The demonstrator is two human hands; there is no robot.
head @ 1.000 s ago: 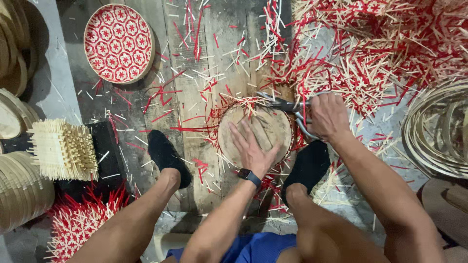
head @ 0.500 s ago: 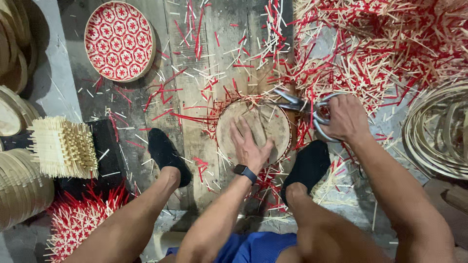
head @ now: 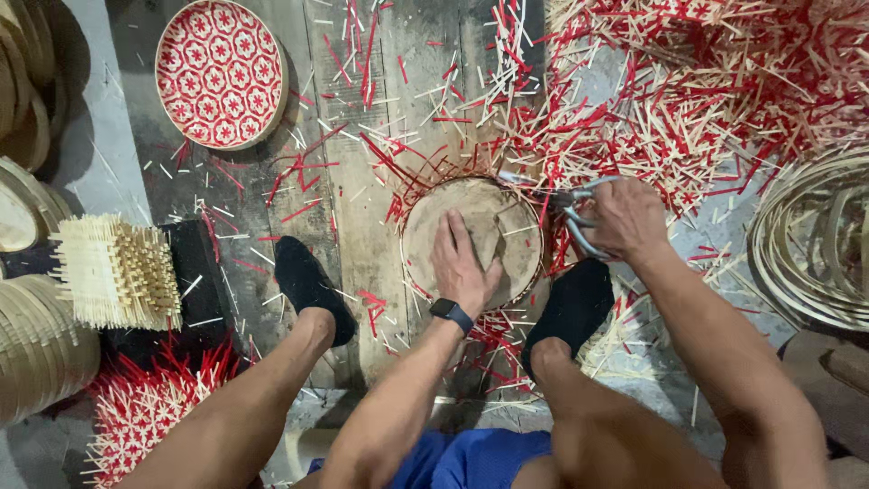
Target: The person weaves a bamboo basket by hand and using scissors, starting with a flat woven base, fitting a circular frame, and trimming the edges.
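My left hand (head: 463,263) lies flat, fingers spread a bit, palm down on the round tray (head: 471,240), pressing it to the boards; wrist bent, forearm coming up from btm centre, watch (head: 452,313) on it. My right hand (head: 625,217) is curled round the handles of the shears (head: 563,206), blades pointing left at the tray's upper right rim, where red strip ends stick out. Right forearm runs down to btm right. Tray sits between my feet in black socks (head: 308,285), knees wide.

Floor: dark wood planks (head: 362,235), littered w/ red & pale offcuts (head: 688,100), thickest at top right. Finished red-patterned tray (head: 220,72) at top left. Block of pale sticks (head: 118,272) at left, red woven piece (head: 145,407) below it, bamboo hoops (head: 815,244) at right, stacked rims (head: 32,335) far left.
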